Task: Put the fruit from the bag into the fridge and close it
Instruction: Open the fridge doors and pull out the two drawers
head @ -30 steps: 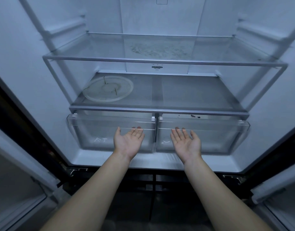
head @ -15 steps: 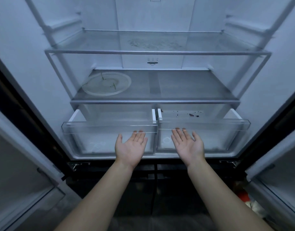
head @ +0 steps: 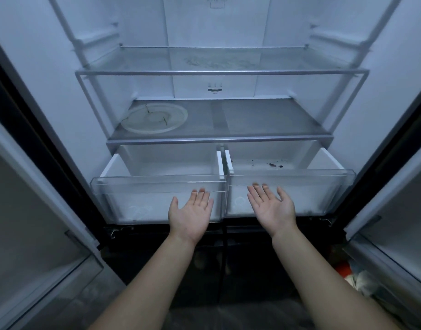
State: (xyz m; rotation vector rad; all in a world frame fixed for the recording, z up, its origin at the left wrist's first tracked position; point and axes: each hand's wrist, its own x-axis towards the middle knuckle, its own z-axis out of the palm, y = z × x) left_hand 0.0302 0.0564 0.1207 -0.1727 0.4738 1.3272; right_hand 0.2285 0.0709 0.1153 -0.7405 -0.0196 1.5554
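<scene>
Where the left hand is reaching: the left hand (head: 191, 215) is hovering palm up in front of the left drawer (head: 138, 189), with its fingertips (head: 200, 194) lying at the clear front wall; I cannot tell if they are touching it.
Left grip: it is staying wide, the fingers straight and close together, and it is holding nothing.
Right hand: the right hand (head: 272, 210) is hovering palm up in front of the right drawer (head: 318, 186), its fingertips pointing up at the front lip.
Right grip: it is also wide, the fingers a little spread, and it is holding nothing.
Fridge: the fridge (head: 50, 79) is standing with the left door (head: 26, 222) and the right door (head: 395, 222) both swung out to the sides.
Drawers: both are sticking out forward from under the lower shelf (head: 264, 120), side by side and almost touching in the middle; some dark crumbs (head: 272, 165) are lying at the back of the right one.
Lower shelf: a round glass plate (head: 154, 117) with cracks is lying on its left part.
Upper shelf: the upper shelf (head: 216, 72) of glass is sitting above it.
Bag and fruit: a pale bundle (head: 361, 279) with a red patch is lying low on the right, just beside the right door; I cannot tell if it is the bag.
</scene>
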